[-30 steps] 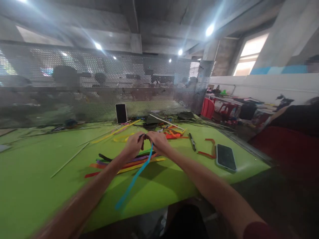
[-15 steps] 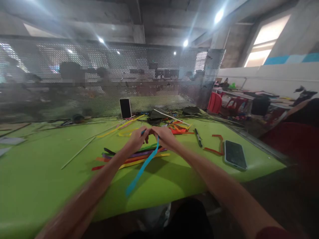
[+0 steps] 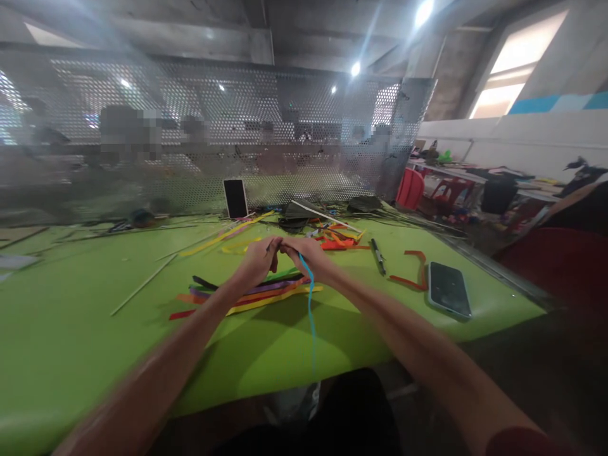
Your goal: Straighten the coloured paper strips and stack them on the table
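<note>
Over the middle of the green table, my left hand (image 3: 260,259) and my right hand (image 3: 308,253) meet at the fingertips, both closed. From my right hand a narrow blue strip (image 3: 311,304) hangs down toward the table's front edge, turned nearly edge-on. Its upper end disappears between the fingers of both hands. Under and in front of my hands lies a loose bundle of coloured strips (image 3: 266,296) in red, orange, yellow, purple, green and black.
To the right lie a pen (image 3: 378,256), a bent orange strip (image 3: 422,269) and a phone (image 3: 449,289). Another phone (image 3: 235,198) stands against the perforated metal screen (image 3: 285,158). Thin sticks, yellow strips (image 3: 223,235) and dark scraps (image 3: 295,212) lie behind my hands.
The blue strip's hanging end has swung from lower left to almost straight down and turned edge-on. My hands stay together; the view has shifted slightly.
</note>
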### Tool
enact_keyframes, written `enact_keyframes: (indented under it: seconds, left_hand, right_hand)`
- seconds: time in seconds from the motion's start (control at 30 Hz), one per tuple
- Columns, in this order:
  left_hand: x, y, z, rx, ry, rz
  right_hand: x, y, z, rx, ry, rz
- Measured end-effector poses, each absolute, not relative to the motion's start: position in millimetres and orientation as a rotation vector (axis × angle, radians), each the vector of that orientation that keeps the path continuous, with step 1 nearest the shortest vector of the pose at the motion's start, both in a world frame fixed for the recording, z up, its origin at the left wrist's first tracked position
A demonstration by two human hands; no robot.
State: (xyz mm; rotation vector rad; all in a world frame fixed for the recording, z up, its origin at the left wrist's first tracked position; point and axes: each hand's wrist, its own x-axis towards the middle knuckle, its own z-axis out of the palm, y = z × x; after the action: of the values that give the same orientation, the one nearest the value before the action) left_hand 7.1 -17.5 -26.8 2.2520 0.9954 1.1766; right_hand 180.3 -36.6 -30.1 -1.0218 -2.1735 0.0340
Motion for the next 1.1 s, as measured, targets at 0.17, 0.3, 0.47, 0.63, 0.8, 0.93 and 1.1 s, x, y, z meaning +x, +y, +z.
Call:
enact_keyframes:
  seconds: [0.17, 0.3, 0.47, 0.63, 0.8, 0.93, 1.1]
  left_hand:
    - [8, -21, -25, 2.137, 0.922, 1.284]
    - [9, -26, -20, 1.995, 0.859, 1.282]
    - [11, -34, -14, 1.931, 0.765, 1.297]
    - [13, -38, -17, 1.905, 0.645, 1.26]
    - [17, -36, -26, 1.902, 0.655, 1.221]
    - [18, -35, -25, 1.829, 0.662, 1.189]
    - [19, -36, -18, 1.74, 0.692, 1.239]
  right_hand:
    - [179, -35, -28, -1.073, -2.093, 0.047]
    - [180, -40, -19, -1.092, -1.911, 0.189]
    - [179, -53, -8, -1.051, -1.797, 0.485]
    - [179, -63, 2, -0.961, -1.814, 0.693]
    - [179, -64, 5, -0.822, -1.861, 0.94]
    - [179, -61, 2, -0.754, -1.892, 1.025]
    - [179, -55, -1, -0.77, -1.71, 1.054]
